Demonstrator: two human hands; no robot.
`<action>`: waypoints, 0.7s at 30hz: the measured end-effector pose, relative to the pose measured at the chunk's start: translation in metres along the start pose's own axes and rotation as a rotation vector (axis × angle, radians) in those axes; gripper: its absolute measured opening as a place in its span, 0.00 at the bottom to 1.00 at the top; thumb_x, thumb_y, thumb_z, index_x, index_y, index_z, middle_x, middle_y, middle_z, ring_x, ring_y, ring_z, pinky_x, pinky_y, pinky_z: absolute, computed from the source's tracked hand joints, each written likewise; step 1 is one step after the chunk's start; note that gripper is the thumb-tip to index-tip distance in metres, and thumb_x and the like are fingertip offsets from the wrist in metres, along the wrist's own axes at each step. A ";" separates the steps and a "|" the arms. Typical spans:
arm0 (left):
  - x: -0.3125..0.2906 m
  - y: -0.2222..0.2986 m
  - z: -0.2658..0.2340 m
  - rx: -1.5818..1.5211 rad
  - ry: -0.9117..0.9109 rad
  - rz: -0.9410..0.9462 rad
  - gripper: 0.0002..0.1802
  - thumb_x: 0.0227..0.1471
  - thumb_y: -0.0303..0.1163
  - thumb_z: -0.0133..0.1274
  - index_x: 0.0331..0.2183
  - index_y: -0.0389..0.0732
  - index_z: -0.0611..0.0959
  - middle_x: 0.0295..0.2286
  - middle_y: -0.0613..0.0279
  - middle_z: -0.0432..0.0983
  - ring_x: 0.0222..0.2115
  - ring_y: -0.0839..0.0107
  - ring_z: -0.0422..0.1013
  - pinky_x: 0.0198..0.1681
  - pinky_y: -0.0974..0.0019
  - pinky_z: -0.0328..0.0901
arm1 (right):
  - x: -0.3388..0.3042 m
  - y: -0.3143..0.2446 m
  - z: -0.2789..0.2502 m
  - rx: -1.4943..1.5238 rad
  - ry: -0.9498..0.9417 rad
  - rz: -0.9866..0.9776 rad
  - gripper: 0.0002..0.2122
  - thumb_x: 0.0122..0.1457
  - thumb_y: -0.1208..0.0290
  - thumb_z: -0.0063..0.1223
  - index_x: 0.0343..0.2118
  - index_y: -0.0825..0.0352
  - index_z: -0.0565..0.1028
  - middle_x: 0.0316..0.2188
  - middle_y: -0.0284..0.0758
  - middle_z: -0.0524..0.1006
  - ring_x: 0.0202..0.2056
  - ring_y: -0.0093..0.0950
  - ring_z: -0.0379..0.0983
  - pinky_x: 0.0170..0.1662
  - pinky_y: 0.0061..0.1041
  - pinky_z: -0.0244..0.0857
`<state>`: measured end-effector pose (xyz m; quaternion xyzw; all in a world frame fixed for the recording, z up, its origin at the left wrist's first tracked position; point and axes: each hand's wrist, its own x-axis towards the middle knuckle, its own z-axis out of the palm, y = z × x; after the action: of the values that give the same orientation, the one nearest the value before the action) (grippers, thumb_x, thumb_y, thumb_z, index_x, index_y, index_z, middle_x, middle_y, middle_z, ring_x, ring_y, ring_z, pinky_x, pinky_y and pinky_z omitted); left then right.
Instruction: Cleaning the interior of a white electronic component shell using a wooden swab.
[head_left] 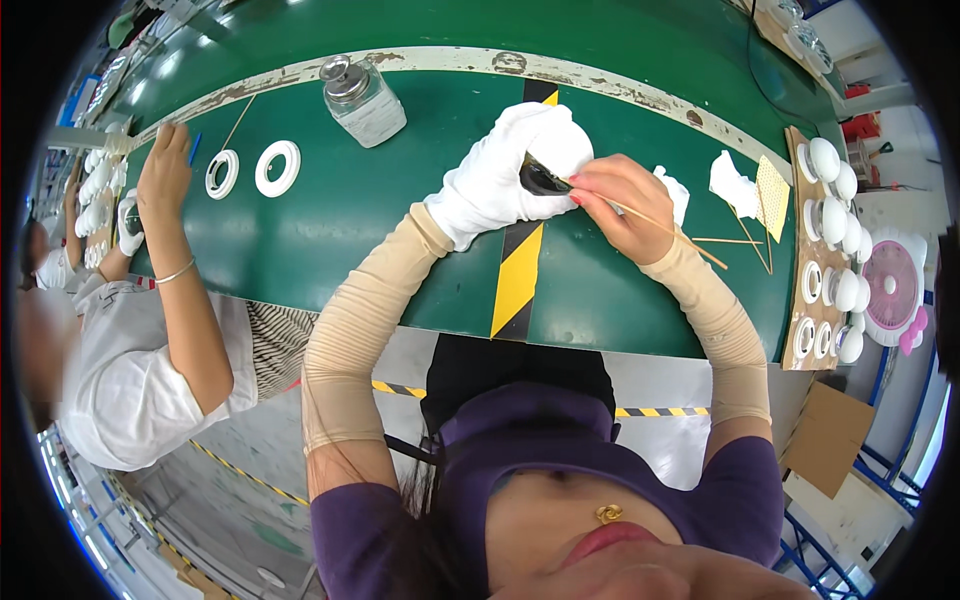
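Note:
My left hand (485,185), in a white glove, is closed around a white rounded part (562,148) with a dark glossy face (541,178). In my bare right hand (628,208) a thin wooden stick (690,243) is pinched between thumb and fingers. Its near end slants out toward the right, while its tip is at the dark face, partly hidden by my fingers. Both hands are above the green table (420,270), over a yellow and black tape strip (517,270).
A glass bottle with a metal cap (365,103) and two white rings (277,168) stand toward the left. Right of me lie white cloths (733,184), crossed sticks (768,250), a yellow perforated sheet (771,198) and a board (800,255) of white domes. A co-worker (160,370) sits at left.

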<state>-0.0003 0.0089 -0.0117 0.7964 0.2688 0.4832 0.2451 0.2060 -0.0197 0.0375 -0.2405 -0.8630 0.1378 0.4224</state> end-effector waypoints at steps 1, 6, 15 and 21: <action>-0.001 -0.001 0.001 -0.030 -0.001 -0.004 0.46 0.32 0.38 0.72 0.54 0.42 0.68 0.51 0.52 0.65 0.52 0.53 0.65 0.54 0.59 0.64 | 0.000 0.002 0.001 0.001 -0.006 -0.002 0.10 0.48 0.83 0.63 0.35 0.71 0.76 0.32 0.40 0.77 0.29 0.34 0.75 0.31 0.27 0.69; -0.001 0.000 -0.001 -0.024 0.005 -0.005 0.45 0.33 0.37 0.71 0.54 0.42 0.68 0.50 0.53 0.65 0.52 0.54 0.65 0.53 0.60 0.64 | 0.005 0.007 -0.003 -0.243 -0.009 -0.300 0.15 0.41 0.82 0.68 0.33 0.69 0.75 0.33 0.38 0.77 0.30 0.37 0.75 0.34 0.34 0.71; 0.002 0.004 -0.001 -0.079 0.002 -0.007 0.39 0.33 0.37 0.71 0.49 0.46 0.71 0.50 0.54 0.65 0.52 0.52 0.64 0.53 0.57 0.63 | 0.003 0.014 0.005 -0.201 0.041 -0.336 0.16 0.40 0.80 0.70 0.33 0.69 0.76 0.34 0.38 0.76 0.35 0.35 0.74 0.46 0.41 0.74; -0.001 0.003 0.000 -0.068 0.004 -0.019 0.41 0.32 0.37 0.72 0.50 0.45 0.70 0.50 0.53 0.65 0.52 0.53 0.64 0.53 0.58 0.64 | -0.008 0.019 0.000 -0.323 0.007 -0.368 0.15 0.42 0.76 0.69 0.36 0.65 0.78 0.33 0.34 0.74 0.35 0.32 0.70 0.45 0.39 0.69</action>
<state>-0.0003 0.0061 -0.0104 0.7839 0.2602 0.4914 0.2763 0.2158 -0.0082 0.0239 -0.1440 -0.9017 -0.0820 0.3993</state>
